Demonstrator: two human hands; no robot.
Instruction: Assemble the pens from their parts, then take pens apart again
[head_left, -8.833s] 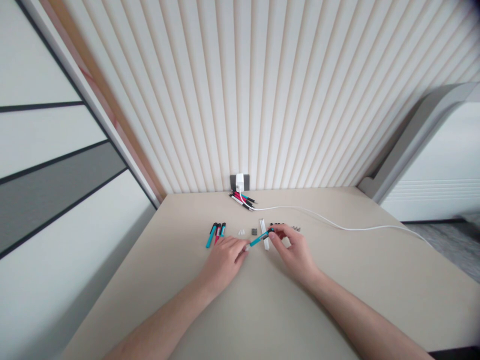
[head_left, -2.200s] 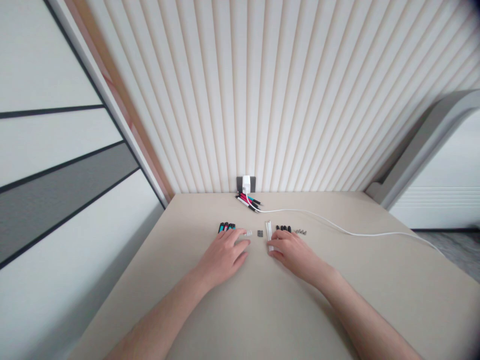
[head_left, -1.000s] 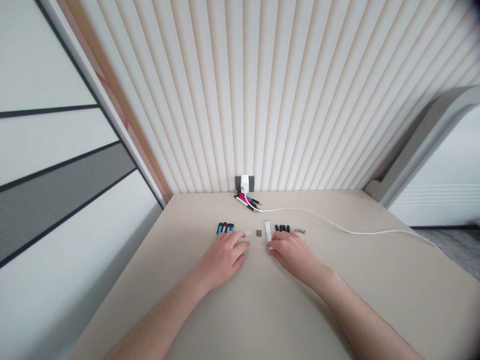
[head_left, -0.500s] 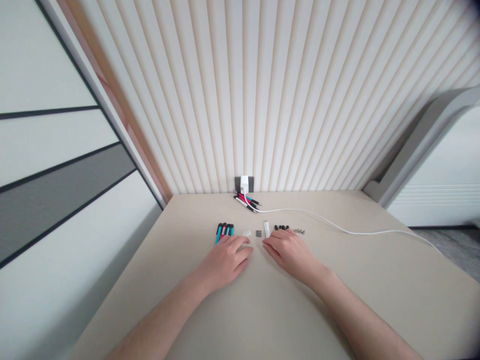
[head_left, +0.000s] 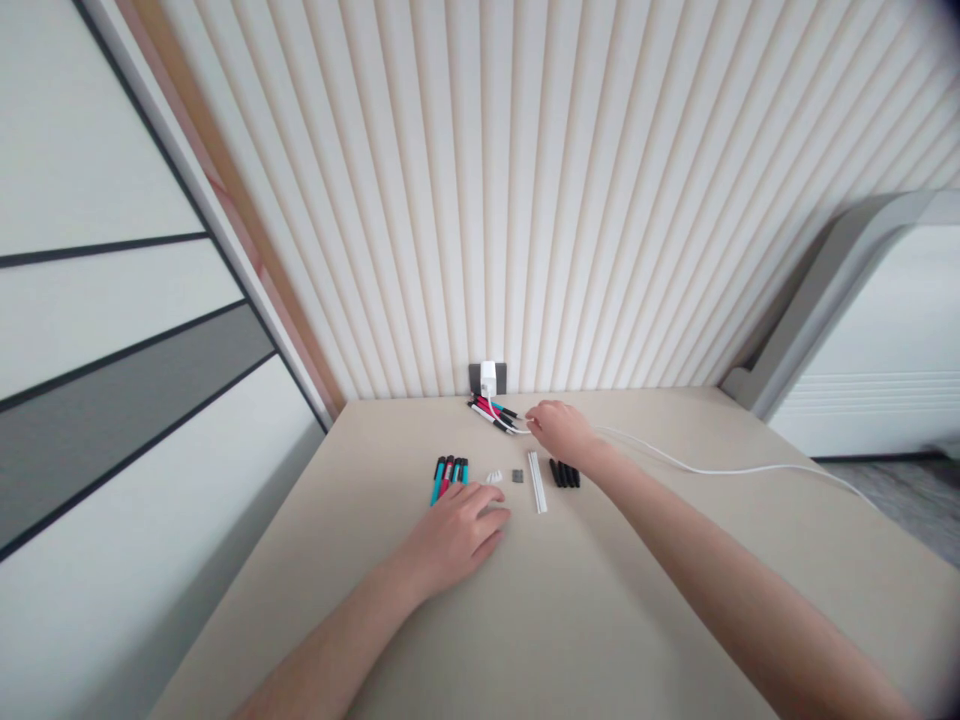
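My left hand (head_left: pixel 465 525) lies on the table with its fingers apart and nothing in them. Its knuckles cover the lower ends of several teal and red pen barrels (head_left: pixel 448 475) with black ends. My right hand (head_left: pixel 559 428) is at the back, over the white cable, its bent fingertips close to the tips of a small heap of pens (head_left: pixel 491 412); nothing shows in its fingers. Between the hands lie small white pieces (head_left: pixel 493 477), small grey parts (head_left: pixel 517 476), thin white refill-like rods (head_left: pixel 537 482) and several black grips (head_left: pixel 565 474). The right forearm covers the area beyond the grips.
A white charger (head_left: pixel 488 377) sits in a dark wall socket at the table's back edge. Its white cable (head_left: pixel 705 468) runs right across the table (head_left: pixel 525 620). A ribbed wall panel (head_left: pixel 480 200) rises behind, with a white cabinet (head_left: pixel 150 520) on the left.
My right hand has moved from beside the white rods back towards the pen heap, uncovering the rods and black grips. My left hand has barely moved.
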